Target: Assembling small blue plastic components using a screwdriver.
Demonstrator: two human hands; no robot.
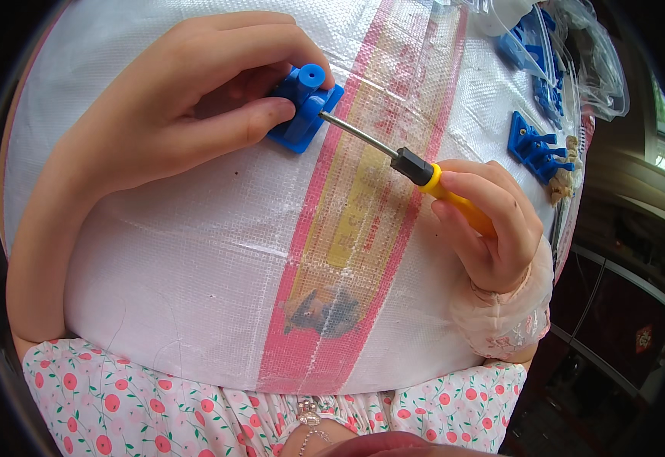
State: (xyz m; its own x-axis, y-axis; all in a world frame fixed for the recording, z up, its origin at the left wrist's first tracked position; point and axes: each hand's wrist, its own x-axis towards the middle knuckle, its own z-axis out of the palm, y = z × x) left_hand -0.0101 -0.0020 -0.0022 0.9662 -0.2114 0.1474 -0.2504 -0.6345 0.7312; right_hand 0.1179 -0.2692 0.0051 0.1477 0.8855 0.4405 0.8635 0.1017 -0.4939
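Observation:
Between the thumb and fingers of my left hand [195, 99] is a small blue plastic part [302, 137] with a flat base and a round post that has a hole in its top. My right hand [492, 221] is wrapped round the yellow handle of a screwdriver [359, 135] with a black collar. The screwdriver's metal shaft points up and left, and its tip meets the side of the blue part. Whether a screw sits at the tip is too small to tell. Some left fingers are hidden behind the part.
A white woven sheet [180, 251] with a pink-edged printed stripe covers the work surface. At the right edge lies a blue bracket [534, 148] with several prongs, beside small beige pieces [565, 179]. More blue parts [527, 46] and clear plastic bags [595, 65] are at the far right.

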